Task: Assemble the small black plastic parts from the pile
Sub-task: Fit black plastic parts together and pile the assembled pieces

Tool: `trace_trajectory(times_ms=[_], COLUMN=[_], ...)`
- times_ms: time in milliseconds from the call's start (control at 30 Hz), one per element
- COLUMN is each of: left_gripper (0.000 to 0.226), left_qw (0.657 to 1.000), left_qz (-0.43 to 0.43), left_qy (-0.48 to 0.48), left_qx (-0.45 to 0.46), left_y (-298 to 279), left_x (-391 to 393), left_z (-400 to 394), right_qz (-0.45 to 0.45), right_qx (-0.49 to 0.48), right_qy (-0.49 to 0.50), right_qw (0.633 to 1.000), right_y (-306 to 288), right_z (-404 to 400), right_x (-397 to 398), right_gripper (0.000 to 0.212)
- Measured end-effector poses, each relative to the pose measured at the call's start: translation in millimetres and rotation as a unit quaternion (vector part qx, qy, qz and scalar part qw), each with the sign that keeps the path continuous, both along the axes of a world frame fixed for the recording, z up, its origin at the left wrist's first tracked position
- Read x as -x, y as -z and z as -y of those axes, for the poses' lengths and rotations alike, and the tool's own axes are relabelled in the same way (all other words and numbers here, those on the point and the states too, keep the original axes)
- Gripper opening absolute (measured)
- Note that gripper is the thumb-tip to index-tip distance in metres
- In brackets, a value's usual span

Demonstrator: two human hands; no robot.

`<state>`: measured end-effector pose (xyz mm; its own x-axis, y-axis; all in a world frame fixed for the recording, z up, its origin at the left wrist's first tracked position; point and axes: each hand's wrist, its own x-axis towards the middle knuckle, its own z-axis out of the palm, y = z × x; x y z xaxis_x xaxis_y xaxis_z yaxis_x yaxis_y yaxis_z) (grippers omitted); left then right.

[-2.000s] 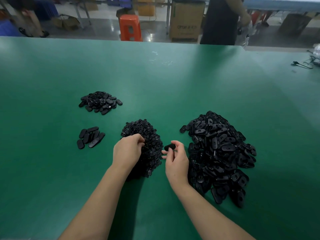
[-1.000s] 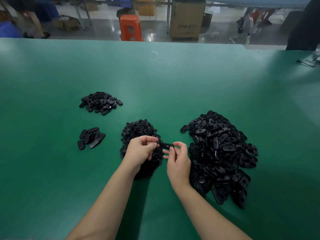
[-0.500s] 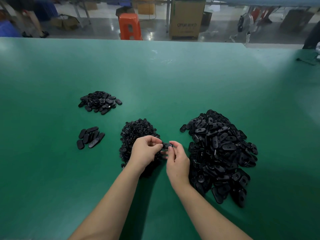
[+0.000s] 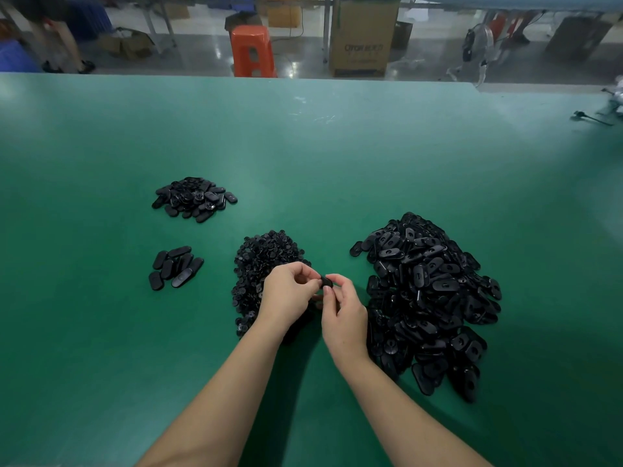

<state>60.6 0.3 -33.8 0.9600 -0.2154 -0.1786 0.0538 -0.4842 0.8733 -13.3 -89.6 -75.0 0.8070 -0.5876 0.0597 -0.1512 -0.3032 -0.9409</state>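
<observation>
While the green table (image 4: pixel 303 146) bears the large pile of oval shells (image 4: pixel 428 298) at right, the pile of small round parts (image 4: pixel 259 264) sits mid-near, with two smaller groups (image 4: pixel 194 198) far left. Between the piles, the left hand (image 4: pixel 286 294) and right hand (image 4: pixel 344 318) both pinch one small black part (image 4: pixel 326 282) with curled fingertips.

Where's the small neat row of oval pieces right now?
In the head view, the row of oval pieces lies on the green table, left of the middle pile and nearer than the far-left pile.
</observation>
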Motion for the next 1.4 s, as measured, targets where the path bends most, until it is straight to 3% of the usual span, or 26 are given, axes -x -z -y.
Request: trace_trajectory(times_ms=[200,367,833,1400], left_gripper=[0.013,0.023,0.007,0.006], left_qw=[1.0,0.999,0.995,0.996], left_qz=[0.012,-0.025,0.02,-0.018], left_qy=[-0.001,0.012,0.09,0.089], left_qx=[-0.023,0.026,-0.032,-0.006], left_y=[-2.8,-5.7,-6.5,-6.5], left_x=[1.1,-2.4,0.2,-0.2], left_z=[2.1,-2.1,-3.7,-7.3], right_qz=[0.011,0.015,0.011,-0.003], right_qx=[0.0,-0.001,0.003,0.004], right_qy=[0.006,0.003,-0.001,-0.014], right_qw=[1.0,1.0,1.0,1.0], right_y=[1.4,0.7,2.2,1.7], right_z=[3.1,2.5,2.9,3.2], right_x=[0.4,-0.1,-1.3,-1.4], right_gripper=[0.015,0.015,0.016,0.014])
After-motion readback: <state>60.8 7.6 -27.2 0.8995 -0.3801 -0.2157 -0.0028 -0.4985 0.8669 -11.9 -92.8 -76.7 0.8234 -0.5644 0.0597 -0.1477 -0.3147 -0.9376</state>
